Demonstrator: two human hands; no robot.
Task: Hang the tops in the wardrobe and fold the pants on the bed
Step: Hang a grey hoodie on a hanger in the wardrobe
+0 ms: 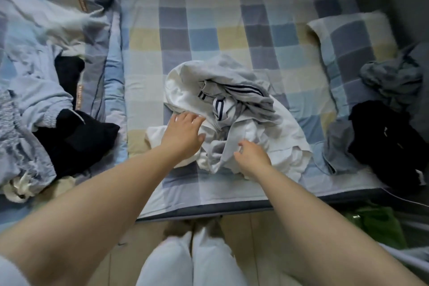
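So both hands are down at the crumpled white and grey garment (234, 109) with the dark stripes, which sits in a heap in the middle of the checked bed sheet (209, 30), close to the near edge of the bed. The left hand (183, 132) lies flat on the heap's left side, fingers straight and a little spread, tips touching the white cloth just ahead of them. The right hand (251, 154) has its fingers curled in at a grey fold right under the fingertips, looks like a pinch, but it's blurry so I can't tell for sure that cloth is caught. Well off to the left of the left hand's fingers is a pile of light blue and black clothes (58, 111). Far right of the right fingers there's a black garment (385, 146) and a grey one (392, 81) lying on the pillow (352, 37).
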